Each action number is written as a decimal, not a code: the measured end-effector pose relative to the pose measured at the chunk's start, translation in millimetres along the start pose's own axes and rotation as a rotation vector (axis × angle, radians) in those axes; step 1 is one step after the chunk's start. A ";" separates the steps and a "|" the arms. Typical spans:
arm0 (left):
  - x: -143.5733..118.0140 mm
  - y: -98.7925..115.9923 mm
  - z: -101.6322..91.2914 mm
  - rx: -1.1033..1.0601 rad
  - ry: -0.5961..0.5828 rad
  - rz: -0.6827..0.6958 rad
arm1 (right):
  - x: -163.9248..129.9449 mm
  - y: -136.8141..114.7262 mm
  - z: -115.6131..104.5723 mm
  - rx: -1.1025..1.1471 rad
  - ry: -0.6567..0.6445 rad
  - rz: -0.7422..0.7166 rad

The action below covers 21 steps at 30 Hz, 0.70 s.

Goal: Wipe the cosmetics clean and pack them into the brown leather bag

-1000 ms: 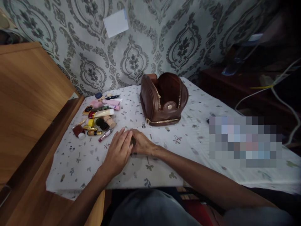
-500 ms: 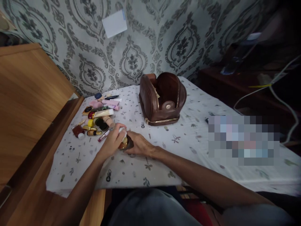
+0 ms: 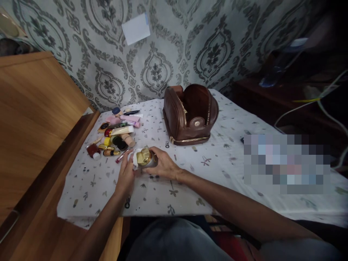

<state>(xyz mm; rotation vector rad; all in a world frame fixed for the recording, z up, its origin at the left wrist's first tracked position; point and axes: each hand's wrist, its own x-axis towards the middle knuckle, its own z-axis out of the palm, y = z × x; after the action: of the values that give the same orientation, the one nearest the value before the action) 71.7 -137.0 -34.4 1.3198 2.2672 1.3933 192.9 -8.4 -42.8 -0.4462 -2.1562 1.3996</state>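
Observation:
My right hand (image 3: 164, 165) is closed around a gold-topped bottle (image 3: 145, 157), which lies tilted with its gold end toward the left. Part of its greyish body is hidden by the fingers. My left hand (image 3: 127, 170) is closed on a crumpled white wipe (image 3: 135, 159) and presses it at the bottle's gold end. Just beyond the left fingers, a slim lip gloss tube (image 3: 119, 157) rests on the cloth. Past both hands stands a brown leather toiletry bag (image 3: 187, 116), its top unzipped and gaping.
Several cosmetics are grouped at the left, among them a cream tube (image 3: 122, 130), a dark red bottle (image 3: 92, 149) and a pink tube (image 3: 130, 119). A patterned white cloth (image 3: 223, 174) covers the table. A wooden panel (image 3: 35, 108) borders the left side; a plastic bottle (image 3: 272, 74) stands at right.
The bottle has turned, so more of its gold top shows between my hands. My left hand has shifted slightly left and lower, uncovering that top. The view has moved a little.

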 end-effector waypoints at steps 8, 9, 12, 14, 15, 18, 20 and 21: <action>-21.3 21.4 13.4 0.129 -0.039 0.218 | 2.9 6.7 0.2 -0.095 0.121 -0.101; -21.5 20.8 13.9 0.182 -0.049 0.259 | 2.3 7.1 0.2 -0.108 0.116 -0.112; -18.8 18.8 12.4 0.349 -0.087 0.362 | -0.3 8.0 0.7 -0.159 0.089 -0.146; -15.5 20.2 10.5 0.441 -0.115 0.416 | -1.8 9.6 1.6 -0.219 0.066 -0.181; -13.6 22.1 9.6 0.477 -0.126 0.432 | -2.2 10.8 2.2 -0.259 0.056 -0.201; -6.1 31.4 7.6 0.531 -0.137 0.428 | -2.4 15.1 4.0 -0.370 0.042 -0.258; 1.7 37.7 5.8 0.535 -0.131 0.399 | -1.7 17.4 4.8 -0.406 0.037 -0.298; 6.8 39.7 4.5 0.525 -0.134 0.379 | -1.4 18.2 5.0 -0.416 0.035 -0.315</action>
<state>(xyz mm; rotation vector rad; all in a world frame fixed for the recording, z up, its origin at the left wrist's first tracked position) 93.7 -122.2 -3.7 2.0173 2.4731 0.7658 190.9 -5.4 -61.3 -0.2592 -2.3658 0.7699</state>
